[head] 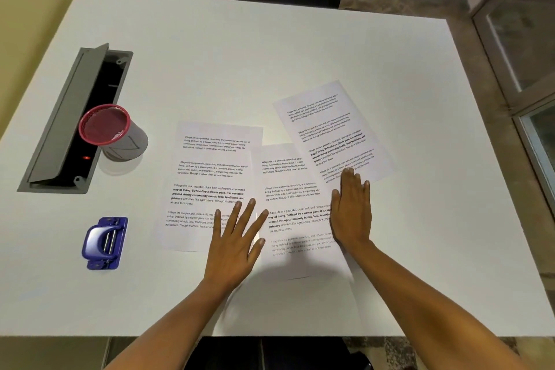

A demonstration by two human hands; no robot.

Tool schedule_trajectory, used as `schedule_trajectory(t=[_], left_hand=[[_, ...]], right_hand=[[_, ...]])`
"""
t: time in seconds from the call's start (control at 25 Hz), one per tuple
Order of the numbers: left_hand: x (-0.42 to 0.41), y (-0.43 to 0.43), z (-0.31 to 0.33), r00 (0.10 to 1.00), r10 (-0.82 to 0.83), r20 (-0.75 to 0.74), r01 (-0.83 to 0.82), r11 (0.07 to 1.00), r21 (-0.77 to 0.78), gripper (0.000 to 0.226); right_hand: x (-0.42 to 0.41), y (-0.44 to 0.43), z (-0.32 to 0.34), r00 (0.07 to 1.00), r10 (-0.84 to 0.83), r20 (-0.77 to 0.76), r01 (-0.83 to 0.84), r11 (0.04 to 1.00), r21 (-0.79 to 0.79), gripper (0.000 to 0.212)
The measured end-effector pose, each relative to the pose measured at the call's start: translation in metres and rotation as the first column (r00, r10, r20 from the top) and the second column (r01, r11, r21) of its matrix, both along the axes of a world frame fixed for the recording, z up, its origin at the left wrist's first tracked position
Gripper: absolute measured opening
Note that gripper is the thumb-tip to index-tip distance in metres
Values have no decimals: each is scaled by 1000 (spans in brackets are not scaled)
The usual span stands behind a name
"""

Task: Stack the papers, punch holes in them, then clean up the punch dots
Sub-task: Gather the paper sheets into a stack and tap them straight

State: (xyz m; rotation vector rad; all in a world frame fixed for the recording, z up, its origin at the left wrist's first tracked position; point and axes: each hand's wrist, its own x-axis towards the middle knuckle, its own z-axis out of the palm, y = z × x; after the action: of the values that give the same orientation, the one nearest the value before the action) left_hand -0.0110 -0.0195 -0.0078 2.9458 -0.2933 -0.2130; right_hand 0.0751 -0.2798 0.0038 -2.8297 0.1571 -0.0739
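On the white table (270,54), near edge: three printed sheets, fanned, not yet stacked. Left sheet (207,177) lies roughly square to the person, long axis running away from them. Middle sheet (288,198) overlaps its right edge. Right sheet (327,126) is tilted, top corner swung to the right, its lower end lying over the middle sheet.

Left hand (234,246): flat, fingers spread wide, holding nothing, over the seam between left and middle sheets. Right hand (351,213): flat, fingers together, holding nothing, fingertips on the right sheet's near end.

Judgement: the right hand is nearest the tilted sheet; squaring it means rotating and pulling it inward and leftward. Punch (105,243) sits well apart, to the left.
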Motion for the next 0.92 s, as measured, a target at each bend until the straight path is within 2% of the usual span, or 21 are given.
schedule_trajectory(t=[0.24, 0.36, 0.44, 0.56, 0.64, 0.72, 0.8, 0.92], left_hand=[[1, -2, -2, 1000, 2, 19, -2, 1000, 13, 59], [2, -3, -2, 1000, -2, 20, 1, 1000, 24, 60], [3, -2, -2, 1000, -2, 17, 1, 1000, 23, 60], [2, -2, -1, 1000, -4, 14, 4, 1000, 26, 59], [2, -2, 0, 1000, -6, 14, 5, 1000, 24, 59], [1, -3, 0, 1000, -4, 13, 4, 1000, 19, 60], [2, -3, 0, 1000, 2, 8, -3, 1000, 21, 62], [2, -3, 0, 1000, 10, 6, -10, 1000, 12, 64]], right_hand=[[-52, 20, -5, 998, 36, -41, -37, 999, -6, 53], [-85, 37, -7, 988, 141, 59, -138, 989, -47, 48], [-94, 42, -6, 977, 179, 113, -180, 984, -5, 46], [-72, 35, 9, 993, -15, 118, -15, 968, 250, 43], [-43, 19, 19, 981, -177, 85, 140, 935, 327, 41], [-8, -4, 27, 947, -321, 24, 300, 906, 298, 46], [22, -26, 32, 898, -429, -100, 440, 865, 242, 58], [44, -44, 36, 859, -448, -249, 488, 863, 131, 77]])
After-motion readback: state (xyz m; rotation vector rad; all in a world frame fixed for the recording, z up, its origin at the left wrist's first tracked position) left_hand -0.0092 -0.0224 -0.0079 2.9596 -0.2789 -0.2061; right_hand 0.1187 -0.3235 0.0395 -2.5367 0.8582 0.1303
